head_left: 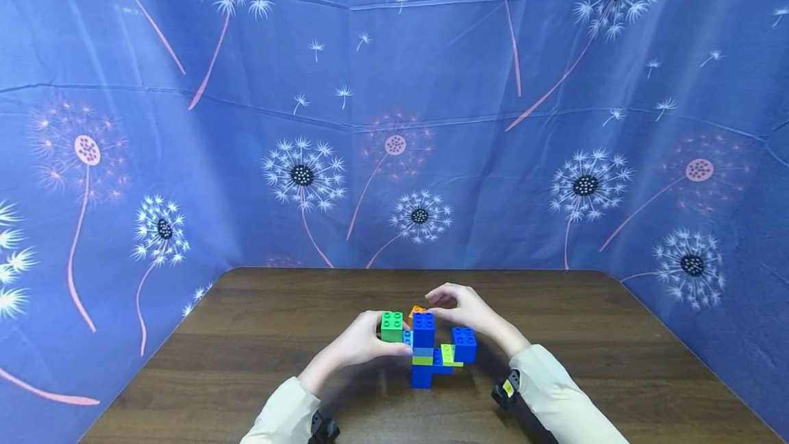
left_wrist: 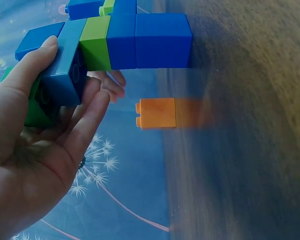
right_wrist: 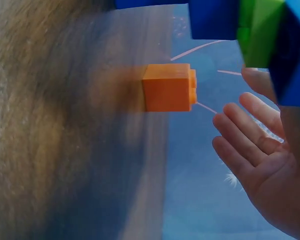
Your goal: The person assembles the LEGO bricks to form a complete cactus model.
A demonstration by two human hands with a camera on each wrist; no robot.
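Observation:
A structure of joined toy building bricks [head_left: 423, 331] stands upright on the table, in blue, light blue and lime, with a green brick [head_left: 392, 321] jutting out on the left. My left hand [head_left: 359, 342] grips that left side; in the left wrist view its thumb presses along the light blue brick [left_wrist: 65, 65], fingers behind. An orange brick [right_wrist: 167, 88] rests on the table behind the structure, studs up and apart from it. My right hand [head_left: 464, 307] hovers beyond the structure's right side, fingers loosely bent, holding nothing, close to the orange brick.
The brown wooden table [head_left: 259, 314] reaches back to a blue cloth [head_left: 487, 218] printed with dandelions. A blue brick [head_left: 464, 344] sticks out on the structure's right arm, beneath the right forearm. Both wrists wear black camera straps.

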